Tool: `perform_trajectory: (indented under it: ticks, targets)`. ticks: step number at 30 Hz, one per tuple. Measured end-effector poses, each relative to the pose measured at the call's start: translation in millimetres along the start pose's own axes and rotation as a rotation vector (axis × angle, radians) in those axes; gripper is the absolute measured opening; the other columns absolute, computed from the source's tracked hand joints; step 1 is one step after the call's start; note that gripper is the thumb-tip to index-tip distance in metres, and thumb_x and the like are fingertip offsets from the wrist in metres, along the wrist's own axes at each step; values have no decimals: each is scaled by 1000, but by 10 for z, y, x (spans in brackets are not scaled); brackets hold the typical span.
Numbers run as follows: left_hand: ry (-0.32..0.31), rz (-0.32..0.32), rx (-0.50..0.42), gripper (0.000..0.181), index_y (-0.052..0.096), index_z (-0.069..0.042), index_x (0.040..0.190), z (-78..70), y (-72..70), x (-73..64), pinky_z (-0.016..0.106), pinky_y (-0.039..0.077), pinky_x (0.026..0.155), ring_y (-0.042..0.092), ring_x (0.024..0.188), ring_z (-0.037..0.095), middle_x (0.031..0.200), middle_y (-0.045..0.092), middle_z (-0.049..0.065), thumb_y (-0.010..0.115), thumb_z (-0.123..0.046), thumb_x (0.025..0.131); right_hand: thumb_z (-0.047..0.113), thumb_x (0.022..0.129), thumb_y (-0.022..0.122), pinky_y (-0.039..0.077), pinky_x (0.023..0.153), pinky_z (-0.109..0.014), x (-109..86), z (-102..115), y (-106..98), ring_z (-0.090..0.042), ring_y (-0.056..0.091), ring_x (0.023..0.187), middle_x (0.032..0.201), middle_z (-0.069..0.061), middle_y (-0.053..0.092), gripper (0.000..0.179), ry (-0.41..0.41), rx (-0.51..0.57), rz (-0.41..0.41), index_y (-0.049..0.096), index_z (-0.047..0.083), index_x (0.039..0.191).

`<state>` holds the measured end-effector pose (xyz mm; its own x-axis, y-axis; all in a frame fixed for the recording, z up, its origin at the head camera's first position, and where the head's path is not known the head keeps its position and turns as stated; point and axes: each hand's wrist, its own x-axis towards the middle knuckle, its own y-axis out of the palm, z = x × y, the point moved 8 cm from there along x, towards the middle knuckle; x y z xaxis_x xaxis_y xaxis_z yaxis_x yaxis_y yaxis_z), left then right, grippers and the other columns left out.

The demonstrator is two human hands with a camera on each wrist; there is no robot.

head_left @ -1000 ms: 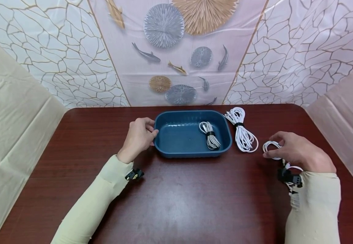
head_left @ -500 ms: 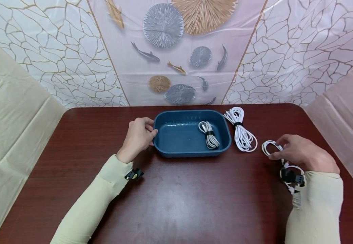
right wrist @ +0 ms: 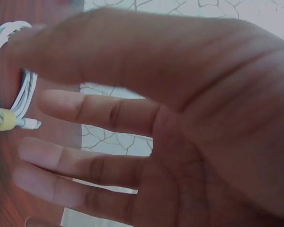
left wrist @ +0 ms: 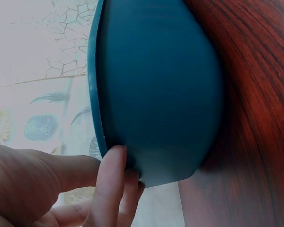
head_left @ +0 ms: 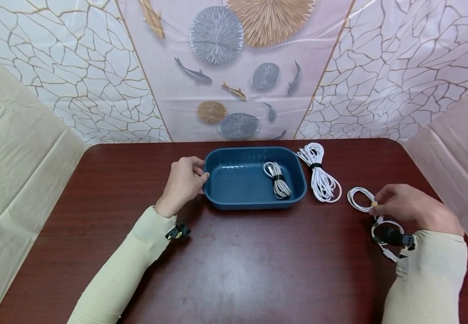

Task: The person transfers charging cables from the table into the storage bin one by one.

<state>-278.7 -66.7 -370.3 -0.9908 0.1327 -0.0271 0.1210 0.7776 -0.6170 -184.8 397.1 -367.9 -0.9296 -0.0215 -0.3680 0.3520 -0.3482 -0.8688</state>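
While left fingers (left wrist: pixel 112 177) grip tray rim (head_left: pixel 254 205), roomy tabletop (head_left: pixel 250 265)

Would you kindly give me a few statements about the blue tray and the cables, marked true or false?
1. The left hand's grip is at the left end of the blue tray. True.
2. Two cable bundles lie inside the tray. False: only the smaller black-strapped bundle does.
3. The larger black-strapped bundle lies right of the tray. True.
4. The right hand's grip is around the larger bundle. False: the right hand's grip is by the yellow-strapped cable coil, apart from that bundle.
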Motion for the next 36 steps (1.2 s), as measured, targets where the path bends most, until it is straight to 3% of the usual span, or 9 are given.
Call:
perform_trajectory:
  ticks: [9,14,21,29,36]
  targets:
    - [-2,-8,-1,36,63,4,130,9,3,5,27,62,54,70,57,14,97,71,18,68,-7,97,18,89,72,44,65,-22,6,-76,62,-11,54,80,90,-4,69,20,-24,25,34,68,0,96]
    - [-5,-7,2,36,63,4,131,8,-1,3,27,62,54,70,57,15,97,71,18,68,-7,97,14,92,66,49,63,-23,-14,-133,139,-7,56,74,87,-1,68,19,22,120,108,68,-3,100]
    - [-8,-5,1,37,62,4,132,0,1,0,27,62,54,70,57,15,98,71,18,68,-7,97,3,89,58,54,59,-26,-36,-213,242,-11,60,65,77,-1,61,16,90,265,194,65,-4,101]
    - [1,-4,-5,36,63,5,131,8,-3,3,28,62,53,71,56,16,96,71,19,67,-7,97,-4,85,53,56,60,-29,-3,-290,230,-15,62,69,86,-3,65,28,107,292,187,58,-15,111]
    - [2,-3,-10,36,63,4,131,-1,1,2,28,63,54,71,58,16,97,71,19,67,-6,97,-7,82,52,58,59,-30,-2,-309,291,-17,63,65,79,-1,62,22,142,369,207,60,-9,102]
